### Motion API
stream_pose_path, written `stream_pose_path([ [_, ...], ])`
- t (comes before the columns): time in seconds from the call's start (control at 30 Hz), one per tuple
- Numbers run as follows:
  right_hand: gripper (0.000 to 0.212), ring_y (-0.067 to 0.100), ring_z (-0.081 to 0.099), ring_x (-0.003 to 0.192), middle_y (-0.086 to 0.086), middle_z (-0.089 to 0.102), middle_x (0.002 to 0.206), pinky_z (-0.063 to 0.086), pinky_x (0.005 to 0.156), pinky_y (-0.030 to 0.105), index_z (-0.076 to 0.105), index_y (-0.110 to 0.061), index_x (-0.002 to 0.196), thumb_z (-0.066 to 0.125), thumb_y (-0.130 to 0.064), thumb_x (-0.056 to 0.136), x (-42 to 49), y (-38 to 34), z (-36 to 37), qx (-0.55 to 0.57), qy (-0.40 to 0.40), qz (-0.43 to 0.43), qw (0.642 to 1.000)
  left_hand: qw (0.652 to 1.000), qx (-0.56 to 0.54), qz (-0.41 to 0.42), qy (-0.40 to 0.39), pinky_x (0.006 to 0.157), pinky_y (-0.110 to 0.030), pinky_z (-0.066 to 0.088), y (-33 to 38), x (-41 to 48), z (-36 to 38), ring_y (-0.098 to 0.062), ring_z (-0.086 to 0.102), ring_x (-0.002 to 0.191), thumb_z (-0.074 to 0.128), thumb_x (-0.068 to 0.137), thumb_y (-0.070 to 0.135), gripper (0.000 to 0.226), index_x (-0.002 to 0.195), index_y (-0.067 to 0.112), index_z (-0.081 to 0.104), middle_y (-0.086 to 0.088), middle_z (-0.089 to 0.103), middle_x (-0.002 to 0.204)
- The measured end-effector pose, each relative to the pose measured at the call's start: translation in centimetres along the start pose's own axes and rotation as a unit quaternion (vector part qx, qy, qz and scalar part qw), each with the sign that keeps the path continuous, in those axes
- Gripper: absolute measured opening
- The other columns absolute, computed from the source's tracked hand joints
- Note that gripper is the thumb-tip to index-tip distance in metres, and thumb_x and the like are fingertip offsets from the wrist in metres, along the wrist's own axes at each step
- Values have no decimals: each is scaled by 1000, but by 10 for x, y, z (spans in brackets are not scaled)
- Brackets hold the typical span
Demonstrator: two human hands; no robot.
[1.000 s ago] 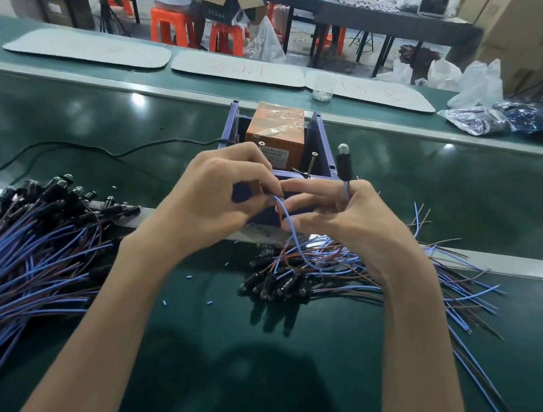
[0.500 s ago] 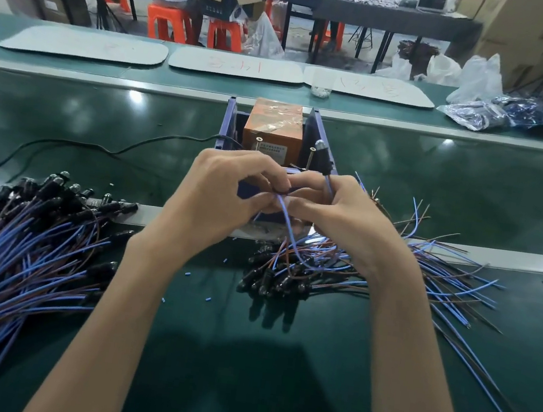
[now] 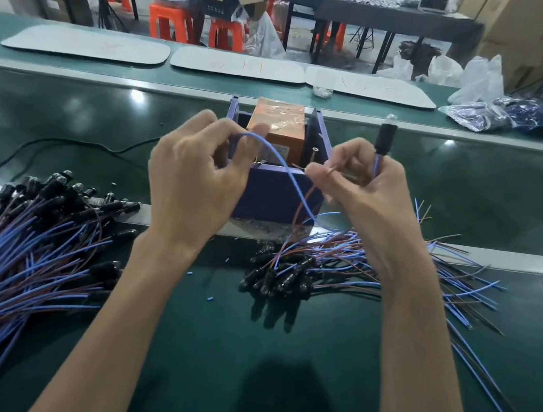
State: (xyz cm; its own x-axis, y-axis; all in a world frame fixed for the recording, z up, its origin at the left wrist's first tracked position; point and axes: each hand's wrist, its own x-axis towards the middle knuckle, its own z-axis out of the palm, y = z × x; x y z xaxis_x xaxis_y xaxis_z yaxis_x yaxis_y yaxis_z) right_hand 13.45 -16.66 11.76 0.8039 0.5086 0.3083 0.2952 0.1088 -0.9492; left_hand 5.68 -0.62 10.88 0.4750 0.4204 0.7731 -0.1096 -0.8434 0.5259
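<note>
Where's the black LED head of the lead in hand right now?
Head view, right of centre: the black LED head sticks up from the right hand, just right of the blue fixture box.

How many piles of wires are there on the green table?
2. One pile lies left of the left hand; the other pile lies beneath the right hand, partly hidden by it, in front of the blue box. Both hands hold one loose wire.

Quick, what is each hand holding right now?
Left hand: closed, pinching the blue wire.
Right hand: closed, holding the black lamp and pinching its brown wire.
</note>
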Motion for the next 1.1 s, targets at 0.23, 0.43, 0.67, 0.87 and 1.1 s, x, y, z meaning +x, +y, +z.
stream_pose_path([
  [0.23, 51, 11, 30, 39, 2, 35, 51, 27, 38, 16, 46, -10, 62, 35, -39, 102, 5, -2, 1, 123, 134, -4, 983, 993, 102, -56, -8, 56, -30, 12, -2, -1, -1, -12, 25, 44, 38, 101, 44, 50, 57, 22, 25, 14, 25, 48],
  [0.43, 52, 5, 45, 44, -1, 65, 65, 26, 35, 14, 65, -9, 102, 26, -44, 104, 11, 1, -4, 172, 159, 46, 971, 997, 6, -74, -12, 66, -45, 48, -8, -2, 5, -25, 58, 57, 28, 104, 31, 38, 81, 12, 53, 10, 58, 61],
  [0.67, 31, 1, 46, 47, 2, 66, 77, 26, 36, 12, 66, -1, 101, 42, -20, 103, 13, 7, -5, 133, 197, 83, 968, 994, -14, -82, -67, 76, -48, 50, -19, -3, 11, -18, 62, 68, 28, 100, 11, 29, 118, 8, 50, 4, 61, 91],
  [0.87, 27, -1, 48, 46, 3, 67, 83, 27, 37, 11, 62, -1, 110, 37, 1, 100, 16, 20, -7, 68, 191, 128, 971, 984, 19, -128, -125, 84, -46, 50, -25, -4, 15, -29, 68, 83, 35, 99, 5, 30, 122, 9, 55, 10, 63, 87],
  [1.1, 37, 0, 47, 50, -3, 64, 83, 29, 39, 10, 62, -8, 118, 32, 3, 99, 18, 33, -6, -38, 126, 167, 977, 977, 7, -154, -147, 86, -45, 51, -27, -4, 14, -27, 69, 82, 39, 96, 2, 29, 114, 10, 60, 11, 64, 82],
])
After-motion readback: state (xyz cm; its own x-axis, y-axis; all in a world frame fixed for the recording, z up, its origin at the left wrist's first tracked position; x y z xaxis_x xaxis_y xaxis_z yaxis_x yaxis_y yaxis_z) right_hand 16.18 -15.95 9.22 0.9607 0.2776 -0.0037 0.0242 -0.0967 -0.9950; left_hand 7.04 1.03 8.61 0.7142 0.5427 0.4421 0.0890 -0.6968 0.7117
